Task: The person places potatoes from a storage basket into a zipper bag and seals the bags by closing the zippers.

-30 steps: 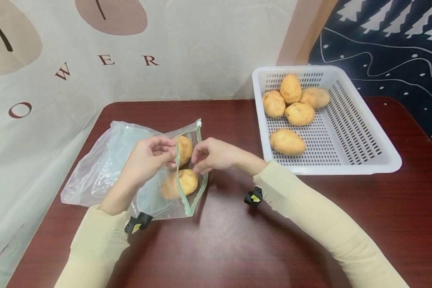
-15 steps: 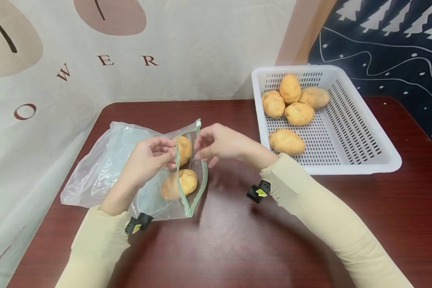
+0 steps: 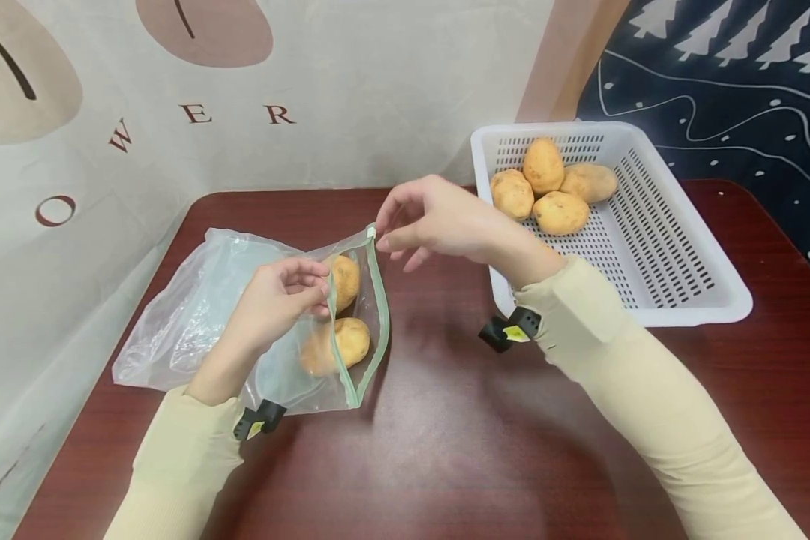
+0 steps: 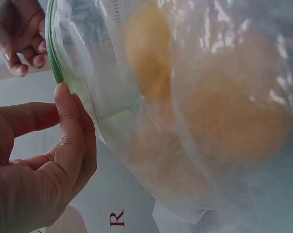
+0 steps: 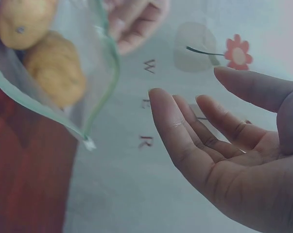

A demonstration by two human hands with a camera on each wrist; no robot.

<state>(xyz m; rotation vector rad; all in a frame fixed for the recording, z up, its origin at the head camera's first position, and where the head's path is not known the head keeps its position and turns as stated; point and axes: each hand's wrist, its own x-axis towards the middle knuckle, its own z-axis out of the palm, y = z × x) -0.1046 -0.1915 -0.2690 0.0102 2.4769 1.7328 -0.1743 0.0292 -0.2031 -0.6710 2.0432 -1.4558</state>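
Observation:
A clear zip bag [image 3: 280, 375] with a green-edged mouth lies on the table's left side. Two potatoes [image 3: 345, 281] show inside, near its opening. My left hand [image 3: 270, 300] pinches the near lip of the mouth between thumb and fingertips, keeping the bag parted. In the left wrist view, the thumb and index finger meet at the green strip [image 4: 52, 58]. My right hand [image 3: 445, 225] hovers beside the bag's far corner, close to the white slider [image 3: 371, 232]. The right wrist view shows that hand's fingers [image 5: 178, 126] spread and loosely bent, holding nothing, apart from the slider.
A white perforated basket [image 3: 648, 319] stands at the back right with several potatoes [image 3: 560, 214]; my right forearm covers part of its near left corner. Another clear plastic bag [image 3: 169, 330] lies under the zip bag. A printed cloth [image 3: 378, 90] hangs behind the dark red table [image 3: 432, 442].
My right hand has left the bag's open mouth and moved up and to the right, over to the slider corner. The left hand keeps its grip on the bag's lip.

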